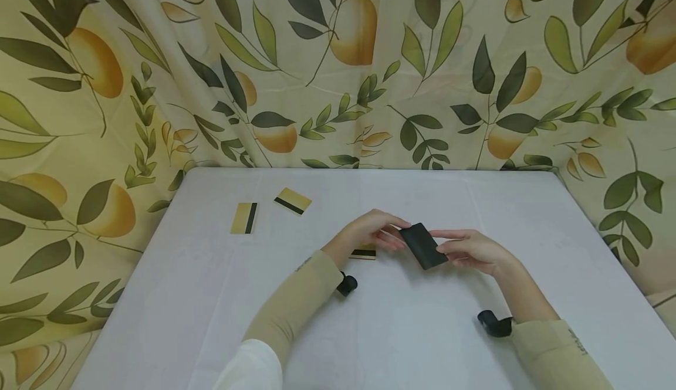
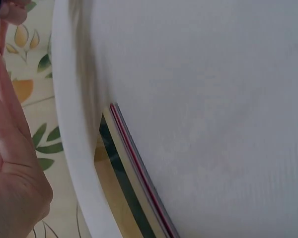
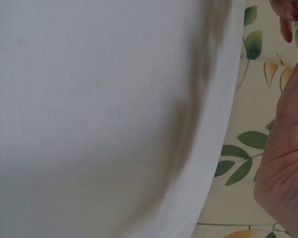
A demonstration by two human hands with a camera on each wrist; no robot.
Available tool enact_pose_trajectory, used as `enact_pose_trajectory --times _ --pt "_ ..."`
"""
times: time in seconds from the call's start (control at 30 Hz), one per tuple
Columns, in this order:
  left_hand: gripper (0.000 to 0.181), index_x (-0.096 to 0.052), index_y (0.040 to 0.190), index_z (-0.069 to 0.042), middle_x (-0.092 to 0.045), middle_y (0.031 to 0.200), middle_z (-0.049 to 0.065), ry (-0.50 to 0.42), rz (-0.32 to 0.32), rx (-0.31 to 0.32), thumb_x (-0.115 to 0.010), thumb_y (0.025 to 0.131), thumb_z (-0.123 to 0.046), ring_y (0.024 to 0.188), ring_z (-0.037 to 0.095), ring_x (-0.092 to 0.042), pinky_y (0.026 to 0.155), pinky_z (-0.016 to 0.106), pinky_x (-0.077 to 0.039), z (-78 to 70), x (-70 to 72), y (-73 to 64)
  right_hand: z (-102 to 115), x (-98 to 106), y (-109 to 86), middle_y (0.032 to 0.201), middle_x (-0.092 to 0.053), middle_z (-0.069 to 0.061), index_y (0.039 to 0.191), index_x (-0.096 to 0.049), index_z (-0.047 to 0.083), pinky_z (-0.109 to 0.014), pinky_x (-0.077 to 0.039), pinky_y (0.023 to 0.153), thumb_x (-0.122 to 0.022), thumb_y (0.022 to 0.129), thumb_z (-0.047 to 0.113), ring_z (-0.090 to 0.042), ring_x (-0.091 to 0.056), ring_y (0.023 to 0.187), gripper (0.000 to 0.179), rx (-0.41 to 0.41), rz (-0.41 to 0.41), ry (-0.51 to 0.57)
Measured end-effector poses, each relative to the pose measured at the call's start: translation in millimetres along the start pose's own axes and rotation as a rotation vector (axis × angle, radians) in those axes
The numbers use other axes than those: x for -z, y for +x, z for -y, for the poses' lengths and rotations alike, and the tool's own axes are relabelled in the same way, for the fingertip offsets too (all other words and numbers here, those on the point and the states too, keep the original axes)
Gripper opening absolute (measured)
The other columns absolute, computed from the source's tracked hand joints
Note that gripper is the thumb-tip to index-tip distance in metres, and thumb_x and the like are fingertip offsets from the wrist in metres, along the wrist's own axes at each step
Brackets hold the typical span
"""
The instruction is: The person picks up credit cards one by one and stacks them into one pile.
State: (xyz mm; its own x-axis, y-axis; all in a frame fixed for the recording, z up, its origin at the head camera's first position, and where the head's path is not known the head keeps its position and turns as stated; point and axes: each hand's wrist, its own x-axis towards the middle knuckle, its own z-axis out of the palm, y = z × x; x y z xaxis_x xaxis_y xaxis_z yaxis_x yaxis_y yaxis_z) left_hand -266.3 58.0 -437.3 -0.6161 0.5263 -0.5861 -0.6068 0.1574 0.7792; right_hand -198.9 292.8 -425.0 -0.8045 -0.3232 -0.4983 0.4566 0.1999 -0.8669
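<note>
A flat black card [image 1: 424,247] is held tilted above the table between both hands. My left hand [image 1: 376,229] pinches it at its upper left corner, and my right hand [image 1: 474,250] holds its right edge near the lower corner. Beneath the left wrist lies a gold card with a dark stripe [image 1: 363,254], partly hidden by that hand. The left wrist view shows it as the top of a small card stack [image 2: 126,178] with red and grey edges. Both wrist views catch only part of the hands at the frame's side.
Two more gold cards with dark stripes, one upright [image 1: 243,218] and one slanted [image 1: 293,200], lie apart at the table's back left. A white cloth covers the table [image 1: 185,296]. Behind it hangs a fruit-patterned curtain [image 1: 338,102]. Black wrist-worn devices [image 1: 495,324] sit at both sleeves.
</note>
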Motion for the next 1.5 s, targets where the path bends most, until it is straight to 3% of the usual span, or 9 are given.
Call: enact_pose_trajectory --times 0.3,0.77,0.97,1.13,1.2,1.37,1.43,1.5 --pt "0.014 -0.066 0.083 0.000 -0.067 0.073 0.018 0.166 0.069 0.077 -0.072 0.076 -0.010 0.056 0.022 -0.066 0.045 0.024 -0.052 -0.7 6.6 -6.8 0 -7 2.4 0.072 -0.064 0.005 0.103 -0.069 0.027 -0.020 -0.050 0.058 -0.066 0.082 0.010 -0.006 -0.053 0.059 0.027 0.010 0.109 -0.057" --pt "0.008 -0.066 0.081 -0.003 -0.066 0.067 0.015 0.172 0.072 0.088 -0.071 0.077 -0.007 0.052 0.017 -0.065 0.043 0.019 -0.050 8.7 10.9 -9.6 -2 -12 5.8 0.068 -0.057 0.006 0.112 -0.066 0.019 -0.019 -0.050 0.058 -0.064 0.084 0.011 -0.006 -0.050 0.057 0.029 -0.009 0.137 -0.064" --pt "0.011 -0.065 0.086 -0.003 -0.067 0.070 0.018 0.088 -0.038 0.022 -0.070 0.079 -0.010 0.053 0.017 -0.065 0.046 0.019 -0.051 12.2 11.8 -16.5 -4 -14 7.8 0.101 -0.059 0.003 0.117 -0.063 0.020 -0.021 -0.052 0.064 -0.058 0.090 0.024 -0.009 -0.058 0.068 0.027 0.004 0.006 0.000" --pt "0.016 -0.065 0.089 -0.003 -0.068 0.074 0.018 0.002 -0.166 -0.041 -0.071 0.078 -0.012 0.054 0.017 -0.065 0.050 0.022 -0.053 17.5 12.2 -22.5 -4 -23 8.2 0.091 -0.066 0.005 0.099 -0.066 0.026 -0.020 -0.054 0.066 -0.057 0.091 0.026 -0.007 -0.063 0.070 0.012 0.022 -0.096 0.165" --pt "0.019 -0.066 0.094 -0.003 -0.068 0.076 0.018 -0.034 -0.200 -0.070 -0.071 0.079 -0.012 0.055 0.017 -0.066 0.051 0.023 -0.054 20.5 13.0 -23.9 -4 -29 8.7 0.086 -0.067 0.004 0.104 -0.063 0.020 -0.020 -0.054 0.065 -0.058 0.091 0.023 -0.006 -0.064 0.069 0.014 0.032 -0.128 0.220" --pt "0.028 -0.064 0.106 -0.002 -0.068 0.073 0.014 -0.113 -0.276 -0.136 -0.070 0.080 -0.012 0.056 0.017 -0.066 0.055 0.026 -0.055 27.2 15.7 -26.1 -5 -42 12.0 0.080 -0.067 0.004 0.132 -0.036 -0.003 -0.020 -0.054 0.066 -0.057 0.091 0.019 -0.008 -0.066 0.073 0.051 0.063 -0.166 0.284" --pt "0.031 -0.063 0.109 -0.001 -0.067 0.071 0.012 -0.149 -0.300 -0.156 -0.069 0.080 -0.011 0.055 0.017 -0.066 0.056 0.027 -0.056 29.7 17.3 -26.6 -6 -47 14.0 0.079 -0.068 0.003 0.129 -0.038 -0.003 -0.020 -0.054 0.066 -0.056 0.092 0.018 -0.009 -0.067 0.074 0.047 0.075 -0.174 0.298" --pt "0.033 -0.062 0.111 0.000 -0.065 0.070 0.010 -0.182 -0.317 -0.171 -0.068 0.081 -0.011 0.055 0.017 -0.066 0.056 0.026 -0.056 32.5 19.1 -27.4 -6 -51 15.9 0.078 -0.069 0.002 0.119 -0.049 0.003 -0.020 -0.054 0.065 -0.056 0.091 0.018 -0.009 -0.067 0.073 0.032 0.084 -0.183 0.310"
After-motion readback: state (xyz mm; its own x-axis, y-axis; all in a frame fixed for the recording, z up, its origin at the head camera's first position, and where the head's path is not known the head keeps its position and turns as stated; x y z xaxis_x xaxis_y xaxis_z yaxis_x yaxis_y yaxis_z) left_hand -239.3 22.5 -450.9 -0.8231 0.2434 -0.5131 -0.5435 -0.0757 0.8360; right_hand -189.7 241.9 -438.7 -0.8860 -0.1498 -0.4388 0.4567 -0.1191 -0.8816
